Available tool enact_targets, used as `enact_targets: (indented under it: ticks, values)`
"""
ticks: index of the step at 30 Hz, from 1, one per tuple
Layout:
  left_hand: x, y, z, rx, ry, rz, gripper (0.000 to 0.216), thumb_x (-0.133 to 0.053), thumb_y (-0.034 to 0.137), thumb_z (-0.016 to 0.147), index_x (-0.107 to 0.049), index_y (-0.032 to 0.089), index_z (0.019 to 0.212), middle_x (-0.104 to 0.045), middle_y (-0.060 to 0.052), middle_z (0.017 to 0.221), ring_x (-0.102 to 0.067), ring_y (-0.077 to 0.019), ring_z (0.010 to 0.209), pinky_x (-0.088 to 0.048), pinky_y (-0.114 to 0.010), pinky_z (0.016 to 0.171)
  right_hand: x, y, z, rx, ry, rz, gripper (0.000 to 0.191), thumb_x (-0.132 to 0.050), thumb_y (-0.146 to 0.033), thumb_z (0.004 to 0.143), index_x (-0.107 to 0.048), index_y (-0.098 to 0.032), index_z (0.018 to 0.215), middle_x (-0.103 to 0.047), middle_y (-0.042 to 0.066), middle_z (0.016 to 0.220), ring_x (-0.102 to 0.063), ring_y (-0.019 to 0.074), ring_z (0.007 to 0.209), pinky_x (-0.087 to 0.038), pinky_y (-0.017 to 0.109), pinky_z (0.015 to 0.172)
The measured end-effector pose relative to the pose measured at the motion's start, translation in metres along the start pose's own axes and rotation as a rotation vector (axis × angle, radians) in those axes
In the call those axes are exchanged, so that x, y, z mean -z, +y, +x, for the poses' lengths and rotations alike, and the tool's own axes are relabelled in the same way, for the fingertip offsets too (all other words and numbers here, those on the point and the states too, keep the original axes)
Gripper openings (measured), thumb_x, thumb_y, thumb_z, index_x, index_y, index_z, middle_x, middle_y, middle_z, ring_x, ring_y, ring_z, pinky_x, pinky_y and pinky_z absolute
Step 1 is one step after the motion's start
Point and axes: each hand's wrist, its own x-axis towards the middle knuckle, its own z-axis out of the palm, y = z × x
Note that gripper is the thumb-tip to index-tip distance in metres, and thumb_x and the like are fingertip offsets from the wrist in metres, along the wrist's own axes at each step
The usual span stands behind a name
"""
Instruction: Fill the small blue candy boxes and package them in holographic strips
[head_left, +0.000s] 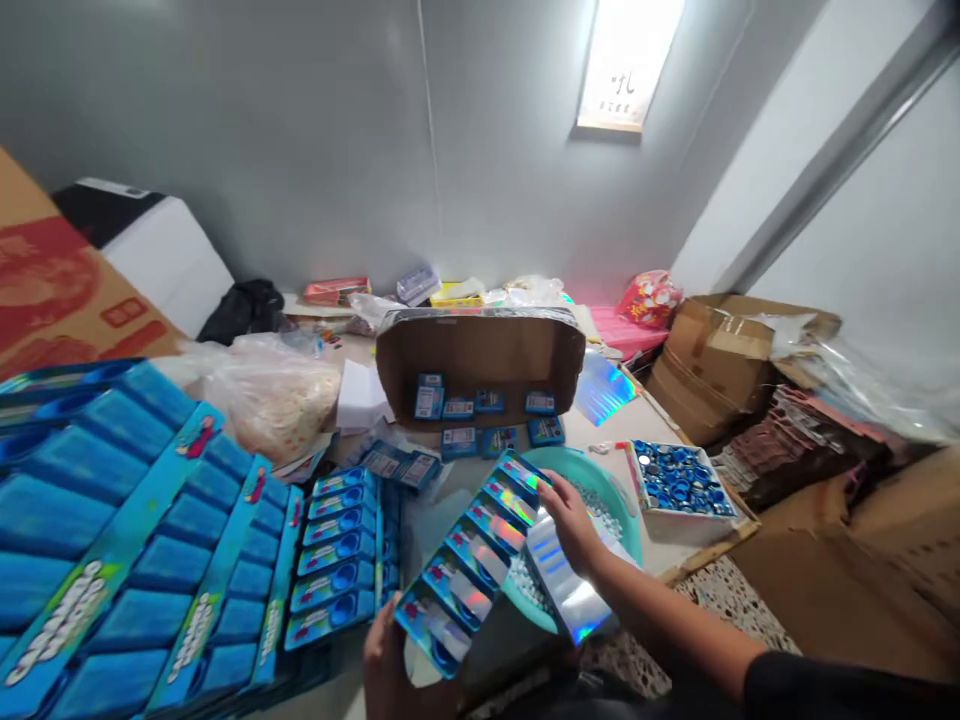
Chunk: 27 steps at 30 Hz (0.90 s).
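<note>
A long blue printed card tray (480, 550) with a row of compartments, shiny film strips across them, slants between my hands. My left hand (394, 665) grips its lower end, fingers at the edge. At the upper right end, my right hand (571, 522) closes its fingers on the tray's edge. Under my right hand and wrist lies a silver rainbow-sheen sheet or stack of sheets (574, 580); whether the hand also holds it I cannot tell. It overlaps a turquoise basin (630, 510) with small white pellets.
Blue trays (150, 540) stand stacked at the left. A white box (686, 525) of small blue round pieces stands right of the basin. Behind, an open cardboard box (480, 345) has small blue packs (459, 442) in and before it. Large cartons (720, 360) stand at right.
</note>
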Motion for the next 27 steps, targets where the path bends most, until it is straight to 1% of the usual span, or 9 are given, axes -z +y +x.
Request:
enact_targets:
  ticks: [6,9,12,14,16,19,21,24,27]
  values:
    - [-0.096,0.035,-0.002,-0.223,-0.242,-0.191,0.061,-0.071,0.04,0.072,-0.052,0.029,0.129,-0.055,-0.013,0.133,-0.058,-0.0364,0.122,-0.051,-0.052,0.1,0.114,0.019,-0.036,-0.06,0.317,-0.079,0.049,-0.061,-0.065,0.081,-0.07,-0.02,0.097,-0.073,0.008,0.093,-0.066,0.0305,0.095,-0.052,0.042,0.088]
    - [-0.134,0.05,-0.007,-0.375,-0.403,-0.239,0.067,-0.067,0.034,0.077,-0.044,0.028,0.139,-0.051,-0.015,0.137,-0.055,-0.0355,0.127,-0.048,-0.053,0.104,0.155,0.033,-0.055,-0.085,0.486,0.01,0.051,-0.063,-0.065,0.08,-0.07,-0.019,0.099,-0.074,0.009,0.098,-0.066,0.0303,0.096,-0.052,0.041,0.09]
    - [-0.161,0.06,-0.005,-0.557,-0.569,-0.223,0.07,-0.063,0.031,0.083,-0.034,0.024,0.147,-0.046,-0.019,0.141,-0.054,-0.0344,0.128,-0.05,-0.055,0.103,0.186,0.051,-0.068,-0.102,0.575,0.06,0.053,-0.062,-0.067,0.078,-0.069,-0.019,0.099,-0.073,0.009,0.1,-0.065,0.0302,0.099,-0.05,0.04,0.093]
    - [-0.174,0.062,0.001,-0.671,-0.632,-0.202,0.072,-0.063,0.03,0.085,-0.03,0.021,0.148,-0.045,-0.02,0.14,-0.052,-0.0343,0.131,-0.049,-0.055,0.103,0.198,0.064,-0.072,-0.117,0.6,0.085,0.055,-0.062,-0.068,0.077,-0.068,-0.019,0.1,-0.072,0.009,0.1,-0.064,0.0297,0.099,-0.05,0.039,0.093]
    - [-0.187,0.06,0.008,-0.717,-0.662,-0.179,0.073,-0.064,0.031,0.085,-0.03,0.02,0.148,-0.046,-0.02,0.139,-0.05,-0.0338,0.132,-0.048,-0.055,0.105,0.206,0.077,-0.072,-0.137,0.612,0.111,0.056,-0.063,-0.07,0.073,-0.067,-0.019,0.096,-0.071,0.008,0.095,-0.063,0.029,0.096,-0.049,0.038,0.091]
    - [-0.201,0.047,0.016,-0.691,-0.673,-0.165,0.071,-0.063,0.029,0.083,-0.032,0.021,0.147,-0.048,-0.017,0.138,-0.05,-0.0324,0.132,-0.048,-0.054,0.106,0.211,0.091,-0.067,-0.185,0.601,0.153,0.054,-0.068,-0.071,0.065,-0.064,-0.02,0.084,-0.068,0.005,0.084,-0.061,0.0275,0.09,-0.049,0.037,0.085]
    - [-0.208,0.035,0.019,-0.664,-0.668,-0.161,0.064,-0.055,0.023,0.085,-0.033,0.02,0.145,-0.05,-0.016,0.138,-0.05,-0.031,0.133,-0.047,-0.054,0.108,0.214,0.096,-0.063,-0.239,0.569,0.189,0.052,-0.071,-0.068,0.061,-0.061,-0.022,0.082,-0.066,0.003,0.083,-0.06,0.0263,0.087,-0.049,0.036,0.081]
    - [-0.212,0.023,0.023,-0.624,-0.678,-0.142,0.058,-0.043,0.014,0.087,-0.034,0.019,0.144,-0.051,-0.017,0.138,-0.049,-0.0287,0.135,-0.044,-0.054,0.11,0.221,0.094,-0.06,-0.333,0.484,0.239,0.051,-0.074,-0.061,0.06,-0.062,-0.025,0.093,-0.067,0.002,0.092,-0.061,0.0254,0.092,-0.049,0.035,0.078]
    - [-0.207,0.024,0.022,-0.589,-0.78,-0.132,0.062,-0.046,0.015,0.085,-0.032,0.017,0.146,-0.05,-0.021,0.14,-0.047,-0.0325,0.137,-0.04,-0.059,0.112,0.227,0.083,-0.063,-0.444,0.285,0.306,0.061,-0.073,-0.061,0.062,-0.059,-0.03,0.113,-0.069,0.004,0.108,-0.063,0.0261,0.101,-0.049,0.038,0.08]
